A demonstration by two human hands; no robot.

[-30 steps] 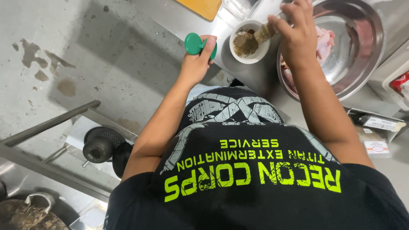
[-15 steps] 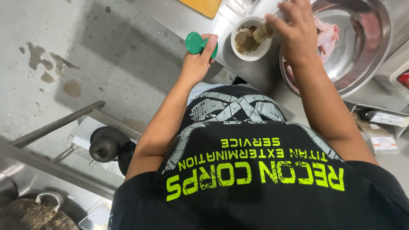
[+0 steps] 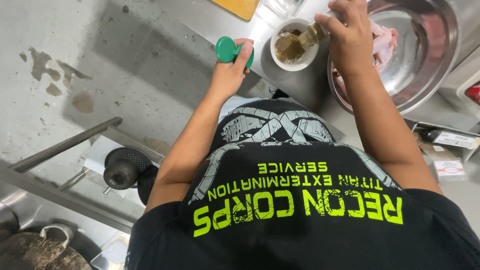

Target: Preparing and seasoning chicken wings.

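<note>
My left hand point(image 3: 229, 75) is shut on a round green lid point(image 3: 226, 49), held over the edge of the steel counter point(image 3: 280, 90). My right hand point(image 3: 350, 40) grips a small jar point(image 3: 312, 35) with brownish contents. The jar is tilted with its mouth over a white bowl point(image 3: 296, 66) that holds brown seasoning. Just right of the white bowl stands a large metal bowl point(image 3: 425, 80) with pale raw meat point(image 3: 382, 40) in it, partly hidden by my right forearm.
A yellow cutting board point(image 3: 240, 6) and a clear container point(image 3: 282, 6) lie at the counter's far edge. Packets sit on a shelf point(image 3: 445, 145) at the right. Stained concrete floor, a metal rail point(image 3: 65, 145) and a dark strainer point(image 3: 122, 167) are on the left.
My right hand has shifted slightly with the jar, still tilted over the white bowl. My left hand keeps the green lid in about the same place.
</note>
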